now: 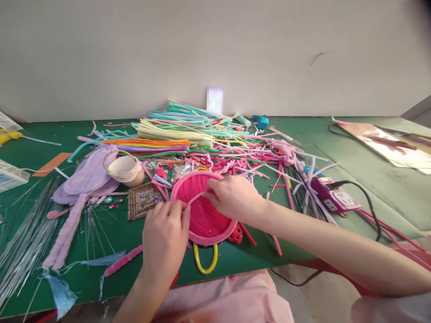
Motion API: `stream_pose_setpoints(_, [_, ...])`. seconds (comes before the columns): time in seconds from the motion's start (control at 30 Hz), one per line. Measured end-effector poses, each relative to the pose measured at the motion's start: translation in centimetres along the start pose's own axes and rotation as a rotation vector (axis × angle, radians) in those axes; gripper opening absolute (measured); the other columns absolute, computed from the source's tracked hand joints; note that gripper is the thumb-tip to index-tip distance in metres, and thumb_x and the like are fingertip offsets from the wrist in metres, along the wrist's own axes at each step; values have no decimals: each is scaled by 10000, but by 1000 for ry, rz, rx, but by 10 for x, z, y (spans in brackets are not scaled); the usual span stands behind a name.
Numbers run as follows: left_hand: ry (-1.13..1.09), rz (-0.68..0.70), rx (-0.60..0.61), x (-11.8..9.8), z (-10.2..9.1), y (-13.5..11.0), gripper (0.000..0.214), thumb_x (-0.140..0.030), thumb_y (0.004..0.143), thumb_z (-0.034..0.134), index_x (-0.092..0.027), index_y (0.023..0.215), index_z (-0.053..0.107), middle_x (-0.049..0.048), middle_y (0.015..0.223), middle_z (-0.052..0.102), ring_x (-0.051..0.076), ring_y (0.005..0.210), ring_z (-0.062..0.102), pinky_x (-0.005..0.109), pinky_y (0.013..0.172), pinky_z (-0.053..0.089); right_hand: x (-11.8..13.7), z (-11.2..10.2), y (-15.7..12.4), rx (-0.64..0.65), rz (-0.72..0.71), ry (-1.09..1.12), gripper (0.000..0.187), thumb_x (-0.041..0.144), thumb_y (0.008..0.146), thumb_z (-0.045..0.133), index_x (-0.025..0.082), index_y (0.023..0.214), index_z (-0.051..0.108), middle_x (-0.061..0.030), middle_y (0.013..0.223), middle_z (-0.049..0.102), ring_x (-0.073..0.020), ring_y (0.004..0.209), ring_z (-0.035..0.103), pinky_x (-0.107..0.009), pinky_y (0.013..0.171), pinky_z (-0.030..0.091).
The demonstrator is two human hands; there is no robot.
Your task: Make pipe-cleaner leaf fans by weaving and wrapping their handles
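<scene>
A round piece wound with deep pink pipe cleaners [204, 215], edged in lighter pink, lies at the table's front. A yellow loop [206, 271] sticks out from its near edge, with another bit of yellow at the far edge. Over it runs a light pink pipe cleaner [195, 197], stretched between my two hands. My left hand [166, 229] pinches one end at the piece's left rim. From the right, my right hand [232, 195] reaches over the piece and pinches the other end with closed fingers. Pink rings [236, 234] peek out at the lower right.
Behind the piece spreads a heap of coloured pipe cleaners [175, 130]. To the left are a small basket [126, 169], a bead tray [144, 202] and a lilac fan-like piece [85, 179]. On the right, a purple device [335, 195] trails a black cable [370, 206].
</scene>
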State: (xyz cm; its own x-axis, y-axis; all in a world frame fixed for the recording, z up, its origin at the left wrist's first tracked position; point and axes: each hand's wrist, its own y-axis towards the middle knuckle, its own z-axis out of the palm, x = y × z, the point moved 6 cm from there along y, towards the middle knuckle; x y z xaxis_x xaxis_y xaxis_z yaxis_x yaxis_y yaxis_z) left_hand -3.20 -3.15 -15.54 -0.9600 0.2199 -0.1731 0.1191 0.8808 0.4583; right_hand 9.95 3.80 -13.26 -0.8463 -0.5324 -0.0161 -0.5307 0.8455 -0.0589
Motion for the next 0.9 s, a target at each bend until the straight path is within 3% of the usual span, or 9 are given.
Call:
stream_pose_setpoints(0.07, [-28,-46,-2,3,1,1,73,-219,928,549,-177,904,604,15,678,624,226,674,580,344,665,405,-5,-1,-4,-9,13,-14,230,268,973,422,167,975,629,-74,675,692,-215,600,653,-274,464,183])
stream_pose_setpoints(0.17, [-53,-37,7,3,2,4,155,-202,917,557,-151,1045,630,34,731,634,241,720,600,351,684,436,-7,2,-12,26,-45,-15,198,206,964,422,181,1010,613,-51,671,685,-193,587,637,-265,464,187])
stream_pose_setpoints(0.4, [-7,138,22,7,-5,22,279,-314,886,634,-123,1082,690,121,950,630,301,868,595,439,765,500,-5,8,-30,74,-142,57,169,180,963,440,162,1005,603,-49,891,696,-169,676,646,-276,467,185])
stream_pose_setpoints(0.6, [-136,275,73,7,-2,26,225,-194,917,583,-202,1088,729,116,1135,639,294,1035,576,484,888,508,-1,13,-43,147,-205,15,180,129,955,455,164,1001,626,-50,856,675,-149,632,620,-289,479,167])
stream_pose_setpoints(0.77, [-201,403,72,-1,-2,21,341,-69,927,493,-235,1104,733,101,1187,656,294,1126,553,511,925,510,-1,14,-52,137,-261,-2,227,119,951,467,174,1096,633,-50,835,663,-129,580,585,-295,476,157])
stream_pose_setpoints(0.9, [-229,504,54,-11,-6,14,347,-64,943,463,-181,1183,685,95,1184,687,265,1173,565,481,987,499,-5,13,-54,102,-266,11,251,139,956,485,183,1151,637,-54,866,675,-134,619,602,-290,482,178])
